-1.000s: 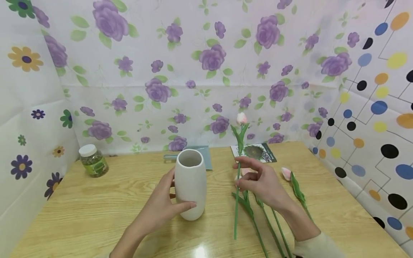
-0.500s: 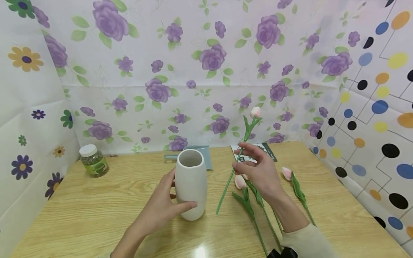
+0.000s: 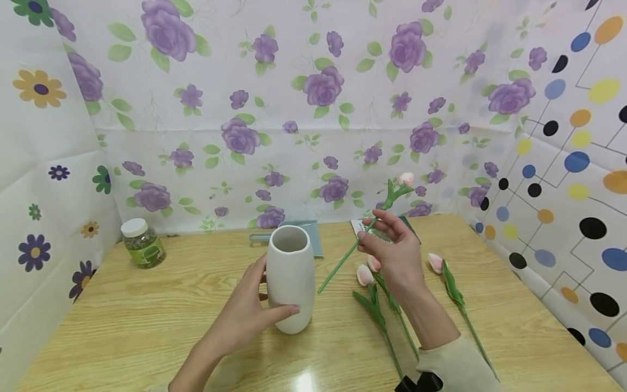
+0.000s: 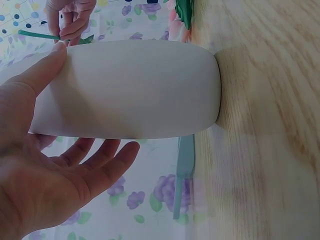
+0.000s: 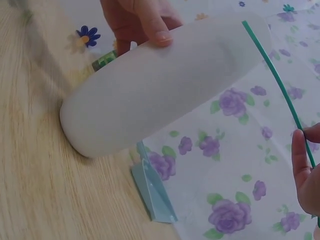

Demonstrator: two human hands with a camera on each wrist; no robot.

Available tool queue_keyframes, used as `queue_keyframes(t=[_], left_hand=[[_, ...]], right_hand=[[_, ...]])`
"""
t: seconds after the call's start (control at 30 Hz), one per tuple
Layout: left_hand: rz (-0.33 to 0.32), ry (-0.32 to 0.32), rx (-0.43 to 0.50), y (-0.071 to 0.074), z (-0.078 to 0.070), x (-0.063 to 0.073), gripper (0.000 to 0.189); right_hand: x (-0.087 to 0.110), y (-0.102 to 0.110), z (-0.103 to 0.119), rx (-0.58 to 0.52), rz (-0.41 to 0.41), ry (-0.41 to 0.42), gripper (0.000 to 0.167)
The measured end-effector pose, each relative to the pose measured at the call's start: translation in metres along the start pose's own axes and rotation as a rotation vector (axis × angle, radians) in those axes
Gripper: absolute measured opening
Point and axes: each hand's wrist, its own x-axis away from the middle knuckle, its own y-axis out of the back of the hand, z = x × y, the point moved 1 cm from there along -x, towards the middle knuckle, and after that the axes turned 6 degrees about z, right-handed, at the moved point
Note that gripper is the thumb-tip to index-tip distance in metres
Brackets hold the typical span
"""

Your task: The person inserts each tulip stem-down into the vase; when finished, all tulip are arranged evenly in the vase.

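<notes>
A white vase (image 3: 291, 277) stands upright on the table, its mouth facing up. My left hand (image 3: 250, 305) grips it from the left side, thumb across the front and fingers behind. To the right of the vase, my right hand (image 3: 394, 250) pinches the green stem of an artificial tulip (image 3: 350, 251). Its pale pink bloom points up and right, while the bare stem end slants down toward the vase, below rim height in the head view. In the right wrist view the stem (image 5: 274, 70) overlaps the vase's upper part. Under my right hand lie more pink tulips (image 3: 364, 275).
Another tulip (image 3: 453, 291) lies farther right on the wooden table (image 3: 196, 305). Behind the vase is a light blue dustpan-like piece (image 3: 313, 239) with a handle. A printed card (image 3: 357, 228) lies at the back, and a white-lidded jar (image 3: 142, 245) stands at back left.
My right hand has lifted the tulip and tilted it, bloom swinging right and stem end rising leftward toward the vase. The left hand stays on the vase.
</notes>
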Motion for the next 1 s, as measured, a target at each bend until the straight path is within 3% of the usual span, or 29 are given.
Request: queue_keyframes(t=[0.23,1.0], left_hand=[[0.004,-0.003,0.006,0.0,0.0,0.0,0.104],[0.004,0.002,-0.008,0.001,0.001,0.0,0.105]], right_hand=[[-0.004,-0.005,0.004,-0.129,-0.038,-0.023,0.051],[-0.009,-0.024,0.014,-0.289,-0.147,0.035,0.05]])
